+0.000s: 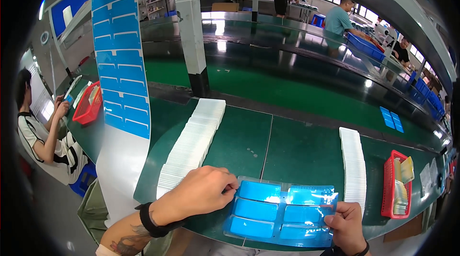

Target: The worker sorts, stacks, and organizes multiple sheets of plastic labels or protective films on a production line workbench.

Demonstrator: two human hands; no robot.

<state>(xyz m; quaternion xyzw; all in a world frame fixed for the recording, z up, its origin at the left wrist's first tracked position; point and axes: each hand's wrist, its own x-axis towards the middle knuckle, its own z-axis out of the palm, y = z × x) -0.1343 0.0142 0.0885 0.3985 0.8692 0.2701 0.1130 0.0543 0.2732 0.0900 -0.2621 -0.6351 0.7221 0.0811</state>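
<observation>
Head view, fisheye, looking down on a dk. green table. Low center, nearest the wearer: one blue sheet, shiny, approx. level, held just above the tabletop between both hands.

R. hand: thumb on top of the sheet's R. edge, fingers mostly hidden beneath, gripping it. L. hand: fingers curled in at the sheet's upper L. corner; tips hidden, so can't tell if they pinch it or only rest there.

Handling, in my judgement: keep the R. grip on the margin, off the panels; hold film flat w/ light, even tension so it won't crease; work the L. corner slowly, at a low angle, w/ fingertips only. Keep wrists clear of the card rows, which look easy to topple.

Counts: blue sheet 1, w/ 6 panels (2 cols x 3 rows). White card rows 2: L. row, R. row; cards too many to count. Red baskets 2: R. basket, far-L. basket. Hanging blue strip: 1. Smaller blue sheet, far R.: 1. Other people: min. 4, incl. a seated co-worker at L.
</observation>
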